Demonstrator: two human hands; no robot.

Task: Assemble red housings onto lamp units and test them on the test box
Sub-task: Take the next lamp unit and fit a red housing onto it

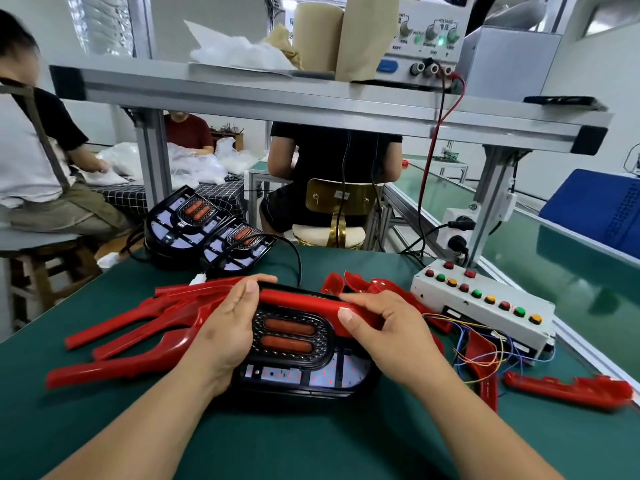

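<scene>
A black lamp unit (294, 344) with two orange oval lenses lies on the green table in front of me. A red housing (301, 299) sits across its top edge. My left hand (225, 327) grips the left side of the lamp and housing, thumb on the red rim. My right hand (377, 327) grips the right end of the red housing, thumb on top. The white test box (485, 303) with coloured buttons stands to the right, with loose coloured wires (485, 355) trailing from it.
Several loose red housings (131, 337) lie to the left, and more red housings (568, 389) lie on the right. Two more black lamp units (204, 230) sit at the table's far left. A power supply (426, 39) stands on the overhead shelf. People sit beyond the table.
</scene>
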